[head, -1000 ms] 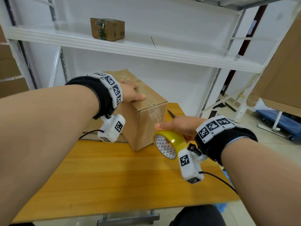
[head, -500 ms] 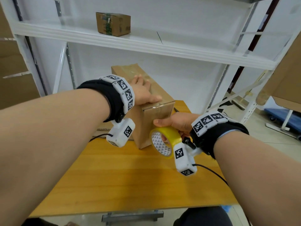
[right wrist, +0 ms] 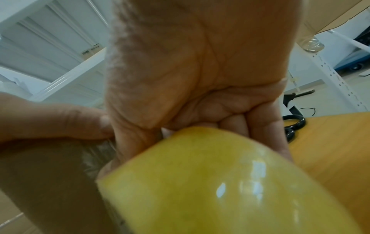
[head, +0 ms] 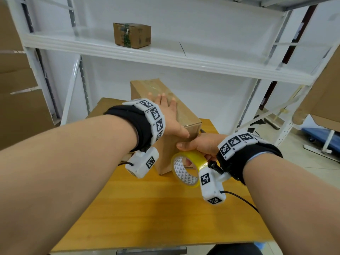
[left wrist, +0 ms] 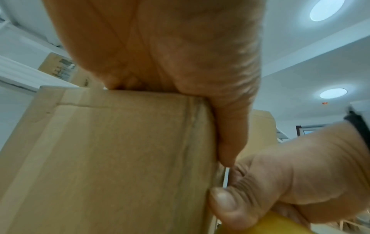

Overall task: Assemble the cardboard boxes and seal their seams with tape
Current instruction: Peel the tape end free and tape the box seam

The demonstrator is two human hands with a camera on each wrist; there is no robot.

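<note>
Cardboard box [head: 176, 115] upright on the wooden table [head: 165, 214], its near end turned further toward the viewer than half a second earlier. Left hand [head: 168, 115] lies flat on the box top, thumb over the near edge — fingers straight. Right hand [head: 200, 144] grips the yellow tape roll [head: 187, 168], now raised against the box's near right corner — thumb pressing there.

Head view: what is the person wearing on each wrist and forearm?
Bare forearms, no sleeves. Each wrist has a black cuff topped by a white segmented band printed with black square tag markers. A white camera block with its own markers hangs under the left wrist, another under the right, each trailing a thin black cable. A light blue edge peeks from the right cuff.
</note>
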